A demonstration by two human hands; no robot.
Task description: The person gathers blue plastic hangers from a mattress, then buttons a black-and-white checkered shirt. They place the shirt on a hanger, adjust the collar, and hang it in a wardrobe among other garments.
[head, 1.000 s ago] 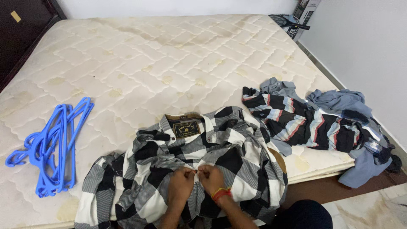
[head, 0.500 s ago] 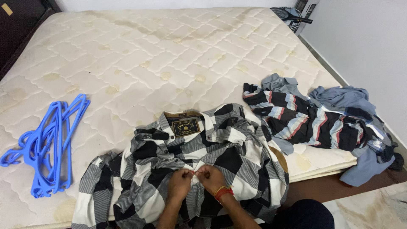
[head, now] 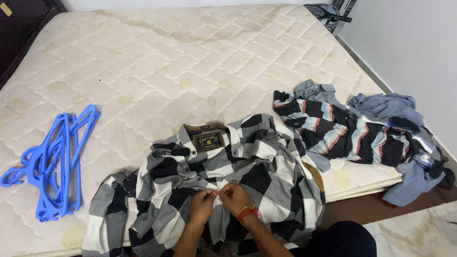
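Note:
A black, white and grey checked shirt [head: 247, 162] lies spread on the near edge of a bare quilted mattress [head: 190, 62], collar away from me. My left hand [head: 202, 205] and my right hand [head: 234, 197] meet at the middle of its front, fingertips pinching the two front edges together. A red and yellow band circles my right wrist.
A bunch of blue plastic hangers [head: 52, 162] lies at the mattress's left. A striped dark shirt [head: 347, 133] and grey-blue clothes [head: 390, 107] are heaped at the right edge, partly hanging over it. A white wall stands at the right; tiled floor shows at lower right.
Both hands stay pinched at the shirt front, with only small finger movement. The view has shifted slightly.

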